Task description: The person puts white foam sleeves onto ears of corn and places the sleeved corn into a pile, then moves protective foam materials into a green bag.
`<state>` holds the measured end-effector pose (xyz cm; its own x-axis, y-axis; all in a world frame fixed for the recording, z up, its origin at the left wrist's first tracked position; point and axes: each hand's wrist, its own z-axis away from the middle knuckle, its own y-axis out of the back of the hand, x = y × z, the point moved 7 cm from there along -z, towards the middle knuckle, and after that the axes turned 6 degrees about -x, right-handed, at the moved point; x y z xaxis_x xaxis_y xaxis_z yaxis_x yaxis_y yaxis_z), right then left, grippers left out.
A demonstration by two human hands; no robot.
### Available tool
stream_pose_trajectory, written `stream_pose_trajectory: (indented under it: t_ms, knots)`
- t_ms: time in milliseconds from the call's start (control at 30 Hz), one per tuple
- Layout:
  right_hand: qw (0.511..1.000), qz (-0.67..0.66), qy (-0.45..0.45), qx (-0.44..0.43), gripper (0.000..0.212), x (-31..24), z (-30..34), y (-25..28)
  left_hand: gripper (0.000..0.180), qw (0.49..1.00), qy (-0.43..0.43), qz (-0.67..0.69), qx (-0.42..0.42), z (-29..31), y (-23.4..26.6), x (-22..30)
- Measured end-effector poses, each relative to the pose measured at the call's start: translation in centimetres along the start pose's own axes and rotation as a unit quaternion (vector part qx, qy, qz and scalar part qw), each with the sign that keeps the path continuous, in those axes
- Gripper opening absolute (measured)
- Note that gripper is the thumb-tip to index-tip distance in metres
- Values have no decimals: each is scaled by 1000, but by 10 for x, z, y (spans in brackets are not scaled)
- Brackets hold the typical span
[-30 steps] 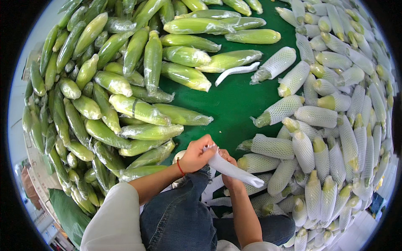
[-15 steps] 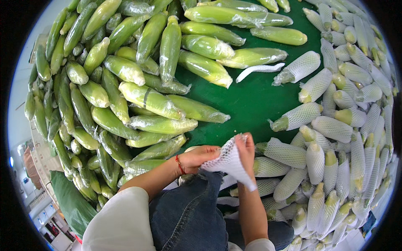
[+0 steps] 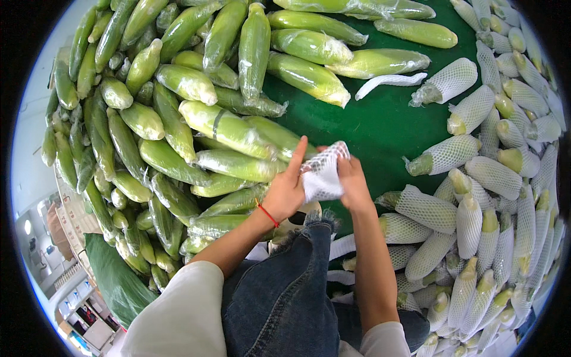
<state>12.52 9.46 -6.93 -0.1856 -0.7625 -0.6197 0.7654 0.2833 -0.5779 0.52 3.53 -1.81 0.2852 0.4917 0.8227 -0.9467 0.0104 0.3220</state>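
Note:
A white foam net sleeve [image 3: 324, 177] is bunched between my two hands, slightly blurred. My right hand [image 3: 355, 185] is closed on its right side. My left hand [image 3: 283, 195], with a red string bracelet at the wrist, grips its left edge while one finger points up. Just beyond the left hand lies a film-wrapped ear of corn [image 3: 275, 134] in green husk; its near end is hidden behind the hand and sleeve. Beside it rests another wrapped ear with a dark band [image 3: 225, 127].
Film-wrapped green corn [image 3: 176, 156] is heaped on the left and far side. Corn in white net sleeves [image 3: 426, 208] is piled at the right. A loose net strip [image 3: 389, 83] lies on the green surface [image 3: 369, 128]. Green plastic sheeting [image 3: 119, 279] hangs at the lower left.
Both hands have moved away from my body with the net sleeve, up to the near ends of the wrapped corn. The whole view has shifted slightly.

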Motion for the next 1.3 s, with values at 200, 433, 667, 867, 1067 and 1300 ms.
stream_pose_trajectory:
  t_ms: [200,433,667,867,1067,1300]
  knots:
    - [991,74,47,101,33,-20,93,-27,46,965,-14,167,-204,45,-12,61]
    - [950,104,236,178,24,-83,150,-45,44,926,-66,163,-334,50,-13,131]
    - [913,-56,321,247,7,-110,93,-42,37,980,-171,61,-76,-1,13,151]
    - [929,110,281,213,24,-120,-2,-20,33,900,-61,431,-24,-68,35,126]
    - [931,56,260,251,20,-130,34,-14,34,900,11,419,-121,-83,8,104]
    - [913,-193,283,221,17,-96,3,24,36,989,-108,104,8,-116,-4,77]
